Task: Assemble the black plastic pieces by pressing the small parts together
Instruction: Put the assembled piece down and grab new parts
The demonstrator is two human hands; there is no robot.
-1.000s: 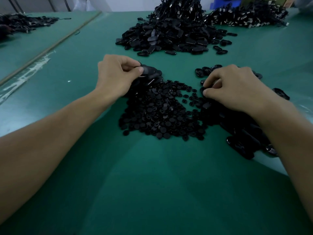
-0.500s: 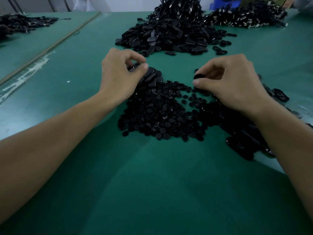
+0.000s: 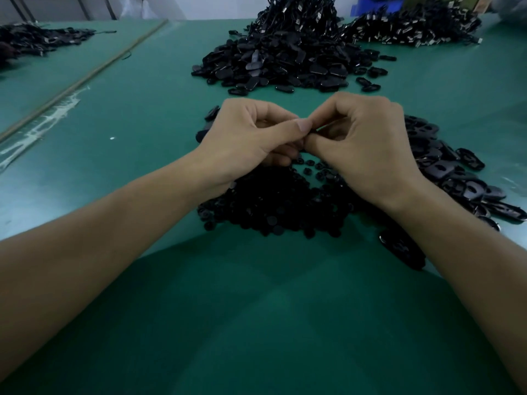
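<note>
Now both hands meet over the middle of the green surface, fingertips touching. The left hand has its fingers curled, thumb laid along the forefinger, pinching one end of a small black piece. The right hand is curled the same way and pinches the piece from the other side. Only a thin dark sliver of the piece shows between the thumbs; the fingers hide its shape and whether it is one part or two.

Directly beneath the hands lies a spread pile of small round parts, partly covered by both wrists. Just to the right of it, touching its edge, sits a pile of larger oval pieces with openings in their middles; a few of these also lie behind the left hand. Further back on the surface, well apart from the hands, rises a tall far heap of black pieces. A flatter heap with pale metal ends lies to its right. At the far left, beyond a long seam, a dark left heap rests on a second green top.
</note>
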